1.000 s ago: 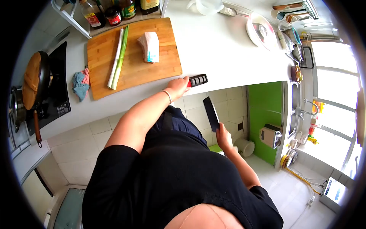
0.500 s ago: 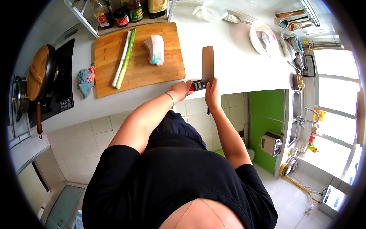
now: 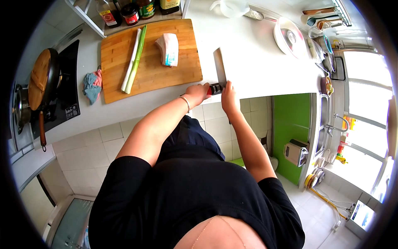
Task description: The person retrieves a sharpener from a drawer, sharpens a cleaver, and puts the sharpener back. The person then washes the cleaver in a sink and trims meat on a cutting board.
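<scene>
At the counter's front edge my left hand (image 3: 196, 93) is closed around a red and black knife sharpener (image 3: 215, 89). Just to its right, my right hand (image 3: 230, 98) grips a cleaver (image 3: 220, 66), whose blade points away from me over the counter. The blade meets or passes right beside the sharpener's slotted end; the exact contact is too small to tell. Most of the cleaver's handle is hidden by my fingers. Left of the hands lies a wooden cutting board (image 3: 166, 79) bearing a split leek (image 3: 137, 60) and a wrapped block of pale meat (image 3: 168, 50).
A crumpled cloth (image 3: 92, 86) lies between the board and the black stove (image 3: 68, 83), where a lidded pan (image 3: 43, 79) stands. Bottles and jars (image 3: 130, 14) fill a rack behind the board. A white bowl (image 3: 277, 39) sits at the back right, near the sink (image 3: 321, 120).
The cleaver has turned: its blade now leans left and looks narrower, where before it stood straight with its broad side showing. Both hands stay close together. The view has shifted slightly.
</scene>
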The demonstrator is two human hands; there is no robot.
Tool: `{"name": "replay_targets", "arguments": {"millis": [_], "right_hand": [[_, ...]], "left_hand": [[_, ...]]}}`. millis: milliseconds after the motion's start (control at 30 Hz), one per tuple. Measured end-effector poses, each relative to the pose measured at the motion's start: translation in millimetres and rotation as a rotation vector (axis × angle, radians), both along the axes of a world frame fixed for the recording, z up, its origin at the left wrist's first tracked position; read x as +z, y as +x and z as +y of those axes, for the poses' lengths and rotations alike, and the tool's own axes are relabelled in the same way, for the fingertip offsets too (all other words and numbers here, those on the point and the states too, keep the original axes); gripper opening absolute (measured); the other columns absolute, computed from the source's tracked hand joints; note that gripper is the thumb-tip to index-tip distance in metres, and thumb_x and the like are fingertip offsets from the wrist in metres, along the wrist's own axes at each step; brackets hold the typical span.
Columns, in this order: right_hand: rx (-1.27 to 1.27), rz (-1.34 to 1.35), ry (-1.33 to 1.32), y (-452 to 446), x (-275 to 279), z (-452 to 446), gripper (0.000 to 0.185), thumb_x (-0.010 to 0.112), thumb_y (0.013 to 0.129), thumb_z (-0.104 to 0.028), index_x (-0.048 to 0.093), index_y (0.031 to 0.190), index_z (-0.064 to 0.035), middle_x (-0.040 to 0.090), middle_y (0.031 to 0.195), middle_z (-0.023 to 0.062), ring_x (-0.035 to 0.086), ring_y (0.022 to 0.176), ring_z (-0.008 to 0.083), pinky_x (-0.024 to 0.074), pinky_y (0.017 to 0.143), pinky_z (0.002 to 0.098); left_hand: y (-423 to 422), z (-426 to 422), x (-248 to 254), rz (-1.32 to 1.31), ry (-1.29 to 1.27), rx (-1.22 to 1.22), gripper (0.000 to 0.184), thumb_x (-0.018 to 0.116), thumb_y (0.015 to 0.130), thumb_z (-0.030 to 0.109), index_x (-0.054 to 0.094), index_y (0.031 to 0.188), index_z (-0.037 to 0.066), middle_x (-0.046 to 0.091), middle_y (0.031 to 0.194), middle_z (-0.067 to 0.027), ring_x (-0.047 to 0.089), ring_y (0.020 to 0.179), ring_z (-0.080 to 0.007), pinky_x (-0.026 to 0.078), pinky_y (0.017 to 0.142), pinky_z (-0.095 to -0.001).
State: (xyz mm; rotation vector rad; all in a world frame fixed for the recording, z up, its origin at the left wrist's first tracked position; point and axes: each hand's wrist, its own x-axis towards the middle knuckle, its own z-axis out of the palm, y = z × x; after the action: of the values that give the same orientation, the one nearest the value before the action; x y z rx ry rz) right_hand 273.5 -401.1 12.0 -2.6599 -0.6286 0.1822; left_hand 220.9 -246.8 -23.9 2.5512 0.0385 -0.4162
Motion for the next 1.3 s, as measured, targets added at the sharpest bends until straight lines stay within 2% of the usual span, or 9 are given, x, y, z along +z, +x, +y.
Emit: {"name": "replay_targets", "arguments": {"millis": [133,333,500,600,867,933,1100,1233,1300], "right_hand": [[0.009,0.119,-0.176,-59,-2,-71,0.033,0.046,0.088,-0.011,0.039,0.119,-0.0019,0.054,0.107,0.0269,0.059,0.075,0.0458,0.0496,0.063,0.0523],[0.003,-0.002,0.067,-74,29,-116,0.027,0.052,0.087,-0.009,0.042,0.111,-0.0008,0.056,0.073,0.0272,0.056,0.067,0.0456,0.0441,0.053,0.0492],[-0.054,0.004,0.164,8,26,-29,0.029,0.047,0.09,-0.012,0.038,0.114,0.0007,0.057,0.087,0.0289,0.055,0.075,0.0475,0.0429,0.063,0.0534],[-0.056,-0.019,0.237,20,9,-18,0.027,0.047,0.09,-0.012,0.039,0.113,-0.0003,0.057,0.078,0.0262,0.055,0.073,0.0458,0.043,0.061,0.0496],[0.052,-0.081,0.068,17,-2,-16,0.031,0.044,0.091,-0.01,0.034,0.118,0.0019,0.057,0.095,0.0303,0.056,0.081,0.0477,0.0471,0.069,0.0521],[0.034,0.117,-0.12,15,15,-12,0.029,0.044,0.09,-0.009,0.035,0.116,0.0019,0.056,0.096,0.0292,0.057,0.081,0.0469,0.0481,0.069,0.0515],[0.062,0.086,-0.196,-57,8,-116,0.028,0.043,0.087,-0.008,0.04,0.114,-0.0003,0.057,0.097,0.0253,0.059,0.078,0.0449,0.0505,0.067,0.05],[0.08,0.393,-0.407,-101,66,-178,0.027,0.045,0.088,-0.01,0.041,0.114,-0.0024,0.06,0.088,0.0258,0.059,0.077,0.0436,0.0479,0.064,0.0514],[-0.068,0.225,-0.153,-83,62,-150,0.028,0.048,0.089,-0.012,0.04,0.114,-0.0026,0.059,0.082,0.0271,0.057,0.076,0.0448,0.0458,0.062,0.0521]], "left_hand": [[-2,-1,-11,-0.042,-0.057,0.001,0.038,0.059,0.085,0.035,0.049,0.097,0.001,0.063,0.082,-0.0176,0.062,0.079,-0.0343,0.049,0.065,-0.0436],[1,2,-3,-0.039,-0.022,-0.042,0.04,0.057,0.085,0.037,0.047,0.099,0.001,0.064,0.079,-0.0153,0.063,0.075,-0.0317,0.049,0.062,-0.0431],[1,2,0,0.005,0.003,-0.04,0.04,0.057,0.085,0.038,0.048,0.099,0.002,0.064,0.081,-0.0161,0.063,0.078,-0.0332,0.049,0.065,-0.0436],[1,1,3,0.01,-0.011,-0.023,0.039,0.057,0.085,0.038,0.048,0.098,0.002,0.064,0.082,-0.0165,0.062,0.079,-0.0339,0.049,0.066,-0.0438],[1,-1,-1,-0.004,-0.044,0.02,0.038,0.058,0.085,0.037,0.05,0.097,0.002,0.064,0.083,-0.0171,0.062,0.081,-0.0338,0.049,0.067,-0.0444],[-1,0,-1,-0.032,-0.022,0.012,0.036,0.057,0.085,0.036,0.05,0.096,0.002,0.064,0.083,-0.0172,0.062,0.081,-0.0338,0.049,0.067,-0.0442],[-1,0,-7,-0.041,-0.052,-0.012,0.039,0.059,0.084,0.037,0.049,0.096,0.001,0.063,0.081,-0.0172,0.062,0.077,-0.0346,0.049,0.063,-0.0438],[-3,-3,-6,-0.039,-0.048,-0.022,0.044,0.059,0.084,0.039,0.047,0.1,0.0,0.062,0.077,-0.017,0.062,0.074,-0.0338,0.049,0.061,-0.0439],[-2,0,-5,-0.039,-0.039,-0.02,0.044,0.058,0.085,0.04,0.046,0.101,0.0,0.062,0.077,-0.0166,0.062,0.074,-0.0337,0.049,0.061,-0.0438]]}}
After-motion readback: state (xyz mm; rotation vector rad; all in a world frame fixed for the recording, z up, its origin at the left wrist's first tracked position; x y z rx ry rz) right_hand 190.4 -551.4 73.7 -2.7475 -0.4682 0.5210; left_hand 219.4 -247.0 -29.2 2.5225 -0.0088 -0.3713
